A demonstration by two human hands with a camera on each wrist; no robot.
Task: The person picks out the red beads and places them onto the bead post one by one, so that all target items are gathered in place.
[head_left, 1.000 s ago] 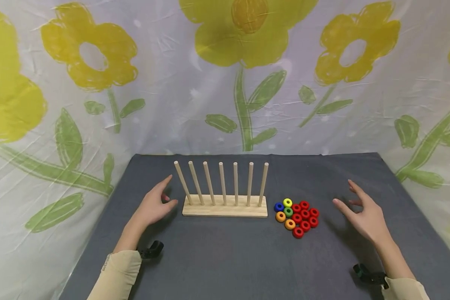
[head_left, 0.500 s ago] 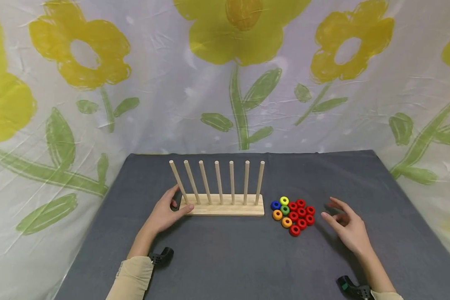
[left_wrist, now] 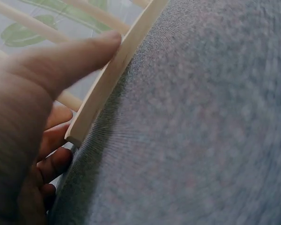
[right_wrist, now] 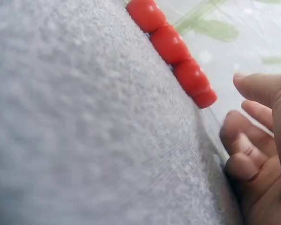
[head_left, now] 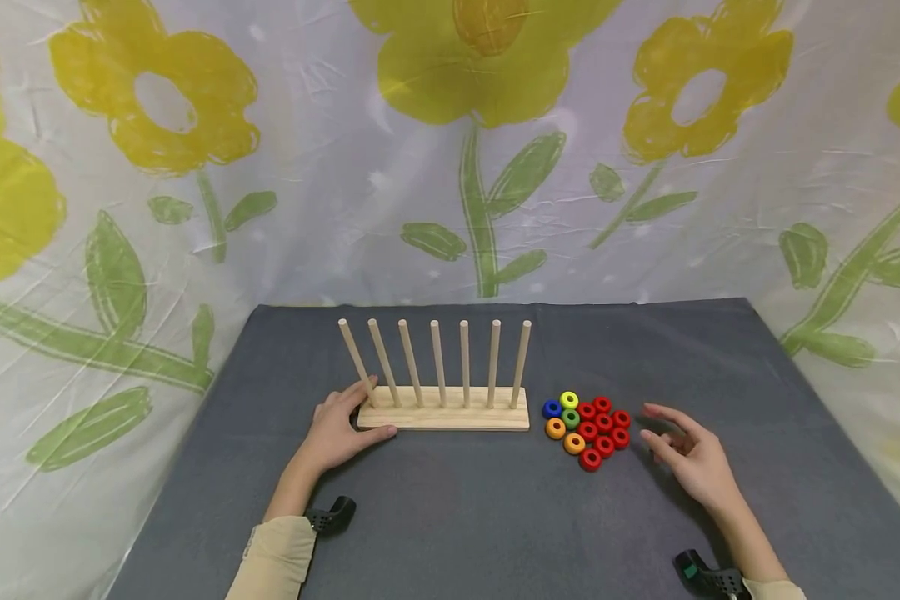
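A wooden peg stand [head_left: 442, 419] with a row of several upright pegs stands on the dark cloth. My left hand [head_left: 337, 429] grips its left end, thumb along the front edge and fingers round the end and behind; the left wrist view shows the thumb [left_wrist: 91, 56] on the base [left_wrist: 103, 89]. To the right of the stand lies a cluster of small rings: several red rings [head_left: 603, 423], two orange rings [head_left: 555, 428], a blue ring [head_left: 552, 408], a yellow ring [head_left: 568, 401] and a green ring [head_left: 570, 419]. My right hand [head_left: 693, 458], loosely bent and holding nothing, hovers just right of the red rings.
A dark grey cloth [head_left: 480, 517] covers the table. Behind it and at both sides hangs a pale curtain [head_left: 307, 208] printed with yellow flowers. Each wrist carries a black camera mount [head_left: 332, 516].
My left hand has moved right onto the stand's left end and taken hold of it. My right hand has come left and lower, nearer the red rings. The rings stay in their cluster.
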